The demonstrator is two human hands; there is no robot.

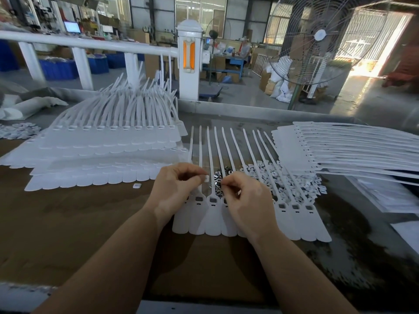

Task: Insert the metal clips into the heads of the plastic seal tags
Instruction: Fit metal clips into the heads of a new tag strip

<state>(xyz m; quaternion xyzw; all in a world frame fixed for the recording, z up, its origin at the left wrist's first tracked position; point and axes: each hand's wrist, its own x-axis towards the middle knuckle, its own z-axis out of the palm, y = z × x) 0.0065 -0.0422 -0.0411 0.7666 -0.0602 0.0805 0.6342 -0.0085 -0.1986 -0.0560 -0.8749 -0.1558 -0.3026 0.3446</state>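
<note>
While the row of seal tags [249, 214] lies flat at the middle of the table [90, 223], both hands hover over it; the left hand [174, 189] pinches a small white cap [206, 178] in its fingers; the right hand [246, 200] pinches something tiny — too small to tell; metal clips [217, 177] sit piled at 12 o'clock of the hands — white caps [294, 182] spread at 2 o'clock.

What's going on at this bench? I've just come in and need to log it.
A person is fitting seal tags. The left hand pinches a small white cap; the right hand pinches something too small to identify. Both hover over a row of tags lying side by side. Loose metal clips lie behind, with tag stacks either side.
</note>
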